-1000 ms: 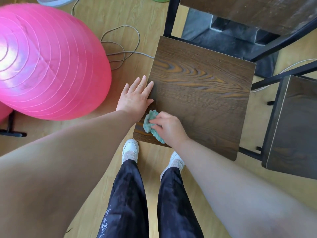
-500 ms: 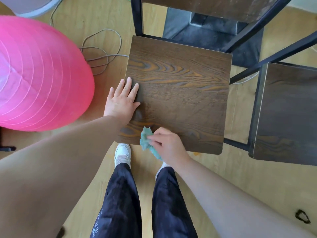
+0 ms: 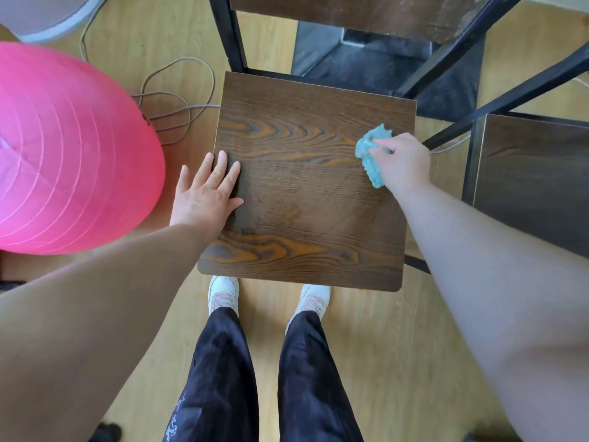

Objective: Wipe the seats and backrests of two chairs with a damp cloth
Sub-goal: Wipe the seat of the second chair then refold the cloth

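The right hand [image 3: 403, 164] grips a crumpled turquoise cloth [image 3: 371, 154] at the right edge of the dark wood-grain chair seat [image 3: 302, 212]. The seat stretches leftward to the left hand [image 3: 207, 193], which lies flat with fingers straight.

Backrest [image 3: 350, 14] beyond the top edge, second chair [image 3: 535, 173] beyond the right.

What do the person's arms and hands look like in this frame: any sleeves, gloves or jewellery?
Both the left arm and right arm are bare to the frame edge, with no sleeve in view. The left hand and right hand are ungloved; no ring, watch or bracelet shows. Below are dark trousers with pale lettering and white shoes.
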### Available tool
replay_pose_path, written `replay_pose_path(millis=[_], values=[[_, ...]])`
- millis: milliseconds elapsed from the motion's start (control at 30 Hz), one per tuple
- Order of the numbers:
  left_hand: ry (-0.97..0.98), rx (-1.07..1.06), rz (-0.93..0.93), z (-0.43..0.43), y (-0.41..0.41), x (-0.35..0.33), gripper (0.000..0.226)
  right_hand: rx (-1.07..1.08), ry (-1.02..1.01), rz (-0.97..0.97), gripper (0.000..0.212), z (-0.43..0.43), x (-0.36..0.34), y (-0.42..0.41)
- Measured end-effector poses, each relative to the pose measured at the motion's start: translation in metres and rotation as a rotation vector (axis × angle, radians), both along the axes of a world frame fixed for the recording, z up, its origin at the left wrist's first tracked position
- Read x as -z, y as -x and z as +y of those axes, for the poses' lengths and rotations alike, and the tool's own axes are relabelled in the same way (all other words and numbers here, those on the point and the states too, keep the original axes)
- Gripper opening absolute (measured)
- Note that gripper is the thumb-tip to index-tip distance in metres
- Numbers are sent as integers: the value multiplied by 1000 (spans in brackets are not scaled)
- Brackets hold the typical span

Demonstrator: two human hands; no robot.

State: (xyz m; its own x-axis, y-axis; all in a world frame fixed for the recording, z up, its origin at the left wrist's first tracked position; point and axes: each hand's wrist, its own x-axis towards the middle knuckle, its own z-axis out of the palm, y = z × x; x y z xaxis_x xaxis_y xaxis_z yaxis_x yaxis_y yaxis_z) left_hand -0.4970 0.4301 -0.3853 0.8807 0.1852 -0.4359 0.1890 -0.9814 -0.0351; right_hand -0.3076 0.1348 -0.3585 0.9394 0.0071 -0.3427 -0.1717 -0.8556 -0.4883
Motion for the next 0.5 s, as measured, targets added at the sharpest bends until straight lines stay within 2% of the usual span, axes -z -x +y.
replay_pose_path(millis=[200, 500], values=[[3, 1, 8, 2, -1, 2, 68, -68, -71, 62, 28, 24, 5, 30], [12, -1, 6, 1, 0, -1, 68, -266, -220, 109, 21, 73, 11, 126]])
